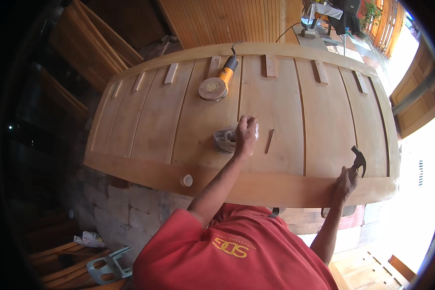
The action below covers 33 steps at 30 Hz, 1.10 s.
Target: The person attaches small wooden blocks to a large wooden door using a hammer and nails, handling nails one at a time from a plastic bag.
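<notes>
Across wooden panel door (270,116), my right hand (345,183) grasps claw hammer (359,162) over near right edge; left hand (247,131) beside clear plastic container (223,141), can't tell if grasping anything. Best: wrist steady, steel clear of bare panels.

The left hand (247,134) partly hides the clear plastic container (222,140), contents unclear; the right hand (345,185) covers the claw hammer's (359,161) grip.
</notes>
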### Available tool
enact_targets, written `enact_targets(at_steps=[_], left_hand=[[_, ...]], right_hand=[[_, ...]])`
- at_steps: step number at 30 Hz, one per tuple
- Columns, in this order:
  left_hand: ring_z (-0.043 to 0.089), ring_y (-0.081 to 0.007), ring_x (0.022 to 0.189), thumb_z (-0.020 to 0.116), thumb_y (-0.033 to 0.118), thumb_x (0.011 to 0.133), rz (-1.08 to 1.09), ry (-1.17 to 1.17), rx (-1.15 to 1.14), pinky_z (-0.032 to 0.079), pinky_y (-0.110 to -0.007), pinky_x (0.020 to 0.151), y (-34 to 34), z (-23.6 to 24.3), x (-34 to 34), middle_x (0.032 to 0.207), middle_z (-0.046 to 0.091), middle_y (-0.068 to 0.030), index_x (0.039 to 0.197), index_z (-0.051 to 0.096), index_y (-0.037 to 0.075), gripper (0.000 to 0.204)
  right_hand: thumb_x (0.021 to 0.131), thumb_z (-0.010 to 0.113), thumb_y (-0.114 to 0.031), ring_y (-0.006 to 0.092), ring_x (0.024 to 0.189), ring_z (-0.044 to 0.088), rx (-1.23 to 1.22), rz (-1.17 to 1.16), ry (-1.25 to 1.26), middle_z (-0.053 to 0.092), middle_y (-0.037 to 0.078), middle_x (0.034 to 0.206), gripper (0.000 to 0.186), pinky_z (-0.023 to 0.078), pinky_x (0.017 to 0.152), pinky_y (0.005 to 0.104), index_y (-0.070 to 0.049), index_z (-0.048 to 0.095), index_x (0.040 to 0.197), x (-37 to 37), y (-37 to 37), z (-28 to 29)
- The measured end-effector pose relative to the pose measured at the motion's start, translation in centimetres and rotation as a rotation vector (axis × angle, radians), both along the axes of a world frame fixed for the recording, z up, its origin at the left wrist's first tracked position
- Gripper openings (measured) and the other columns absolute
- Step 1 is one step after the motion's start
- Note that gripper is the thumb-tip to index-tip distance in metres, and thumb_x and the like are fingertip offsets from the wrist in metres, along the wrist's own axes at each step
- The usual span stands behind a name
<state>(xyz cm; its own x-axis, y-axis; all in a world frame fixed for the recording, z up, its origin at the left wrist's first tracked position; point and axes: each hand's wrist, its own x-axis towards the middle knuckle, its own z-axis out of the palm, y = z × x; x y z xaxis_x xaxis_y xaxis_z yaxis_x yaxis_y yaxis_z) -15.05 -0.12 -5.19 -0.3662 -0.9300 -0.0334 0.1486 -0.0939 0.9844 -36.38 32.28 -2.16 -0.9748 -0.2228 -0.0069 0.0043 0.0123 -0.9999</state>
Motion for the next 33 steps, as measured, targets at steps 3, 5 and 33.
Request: enact_targets(at_steps=[3,5,33], left_hand=[[0.056,-0.0117,0.074,0.060,0.022,0.107,-0.037,0.104,0.039,0.048,-0.031,0.066,1.7,0.8,-3.6,0.084,0.060,-0.0008,0.101,0.059,0.005,0.018],[0.060,-0.0189,0.074,0.060,0.022,0.107,-0.073,-0.025,-0.090,0.050,-0.035,0.068,2.2,2.0,-3.7,0.085,0.063,-0.0051,0.102,0.059,0.005,0.018],[0.058,-0.0075,0.089,0.073,0.028,0.102,-0.840,-0.441,-0.093,0.050,-0.026,0.082,-34.4,4.9,-0.2,0.097,0.062,0.0038,0.106,0.065,0.011,0.020]], right_hand=[[0.098,0.070,-0.013,0.0038,0.062,0.043,0.029,0.009,0.013,0.046,-0.008,0.073,0.010,0.035,0.056,0.0226,-0.012,0.060,0.096,-0.2,-0.2,-0.4],[0.098,0.070,-0.013,0.0039,0.061,0.043,0.025,0.005,0.021,0.046,-0.008,0.072,0.011,0.035,0.056,0.0228,-0.012,0.059,0.095,-0.2,-0.1,-0.4],[0.095,0.073,-0.015,0.0044,0.064,0.047,0.062,-0.114,0.060,0.050,-0.007,0.074,0.014,0.038,0.058,0.0215,-0.014,0.060,0.092,-1.1,0.1,-1.7]])
